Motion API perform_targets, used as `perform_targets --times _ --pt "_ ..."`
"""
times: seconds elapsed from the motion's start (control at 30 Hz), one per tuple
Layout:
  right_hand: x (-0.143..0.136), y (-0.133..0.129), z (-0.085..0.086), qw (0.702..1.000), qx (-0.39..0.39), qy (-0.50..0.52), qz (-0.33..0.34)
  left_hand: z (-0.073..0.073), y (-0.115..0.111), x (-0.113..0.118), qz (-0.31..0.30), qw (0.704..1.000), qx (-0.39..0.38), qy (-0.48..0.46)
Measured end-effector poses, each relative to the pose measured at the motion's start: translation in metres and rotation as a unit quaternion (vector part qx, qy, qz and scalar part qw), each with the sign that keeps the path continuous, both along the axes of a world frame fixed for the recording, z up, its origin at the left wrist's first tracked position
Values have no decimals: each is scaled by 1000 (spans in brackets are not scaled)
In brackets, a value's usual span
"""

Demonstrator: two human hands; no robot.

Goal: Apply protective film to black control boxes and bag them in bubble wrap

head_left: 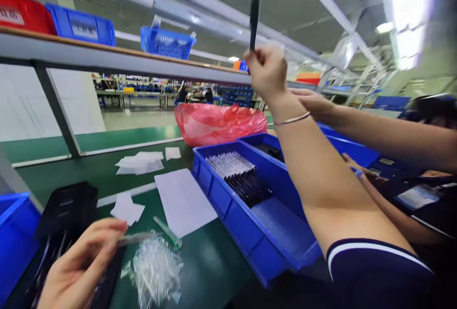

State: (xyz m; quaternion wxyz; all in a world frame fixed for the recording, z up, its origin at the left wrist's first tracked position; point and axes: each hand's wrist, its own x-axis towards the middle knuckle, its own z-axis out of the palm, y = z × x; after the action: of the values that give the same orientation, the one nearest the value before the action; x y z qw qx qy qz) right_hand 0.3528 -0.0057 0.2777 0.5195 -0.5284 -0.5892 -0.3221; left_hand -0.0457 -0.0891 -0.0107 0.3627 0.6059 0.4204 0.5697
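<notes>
The label (11,15) on the red bin (34,11) ends in 品 (blue bin label (84,29) blurred).

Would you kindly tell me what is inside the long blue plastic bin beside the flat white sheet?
The blue bin holds a tight row of thin black pieces and, behind them, a whitish, bumpy-looking batch; blue floor shows nearer. Anything beneath both groups is covered.

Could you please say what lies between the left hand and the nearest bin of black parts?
Between the left hand and blue bin, the head view shows clear plastic, a green stick and a white sheet.
</notes>
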Motion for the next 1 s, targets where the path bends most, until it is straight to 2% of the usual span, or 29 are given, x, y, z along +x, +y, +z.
perform_targets --times 0.07,0.1,0.17,0.2,0.23,0.3,0.37,0.43,0.47,0.5,0.57,0.7,0.87,1.0 --pt "-56 2 0 995 -38 38 84 19 -7 9 -34 999 -11 37" --pt "-84 2 -6 978 -67 78 182 26 -10 13 -34 999 13 25" --pt "-137 -3 -36 906 -127 120 385 30 -14 17 -33 998 49 14" --pt "-160 -8 -59 861 -152 98 475 28 -15 16 -34 997 65 16" --pt "-180 -13 -88 814 -196 97 538 24 -16 13 -40 996 75 29" --pt "-210 -23 -156 701 -322 139 621 12 -18 3 -63 991 81 85" --pt "-223 -27 -222 608 -409 203 650 0 -17 -7 -90 982 61 157" --pt "-226 -24 -273 556 -462 289 628 -11 -14 -12 -102 974 23 200" --pt "-225 -21 -292 535 -478 326 615 -15 -11 -13 -102 973 -1 205" --pt "-224 -18 -305 522 -484 359 604 -19 -8 -12 -104 974 -27 202" --pt "-221 -13 -322 501 -492 398 590 -27 -1 -7 -109 974 -76 185" --pt "-215 -14 -336 481 -523 392 584 -38 8 5 -128 967 -119 187" --pt "-202 -17 -352 494 -547 357 574 -44 13 14 -171 953 -136 208" --pt "-197 -16 -363 504 -546 367 560 -50 18 21 -185 953 -156 185"
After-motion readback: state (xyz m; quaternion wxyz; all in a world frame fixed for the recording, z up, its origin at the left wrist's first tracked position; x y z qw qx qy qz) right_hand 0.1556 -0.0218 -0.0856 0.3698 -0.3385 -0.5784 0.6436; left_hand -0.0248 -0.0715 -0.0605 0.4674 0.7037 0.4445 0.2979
